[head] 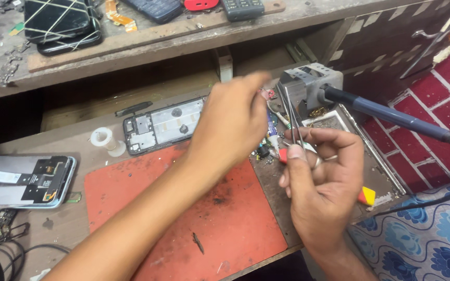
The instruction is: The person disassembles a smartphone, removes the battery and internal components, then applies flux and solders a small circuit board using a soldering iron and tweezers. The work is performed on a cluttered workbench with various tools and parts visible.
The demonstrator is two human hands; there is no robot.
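Your right hand (321, 182) pinches metal tweezers (291, 117), tips raised beside the soldering iron (391, 115) in its stand (308, 86); your left hand (233, 119) hovers over small parts beyond the red mat (183, 218). Whether its fingers grip anything, I cannot tell.

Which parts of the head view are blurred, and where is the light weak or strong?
Head view: the left hand is softened by motion blur; the right hand with the tweezers is sharper; the space under the shelf lies in dark shadow; the red mat is evenly lit, without glare.
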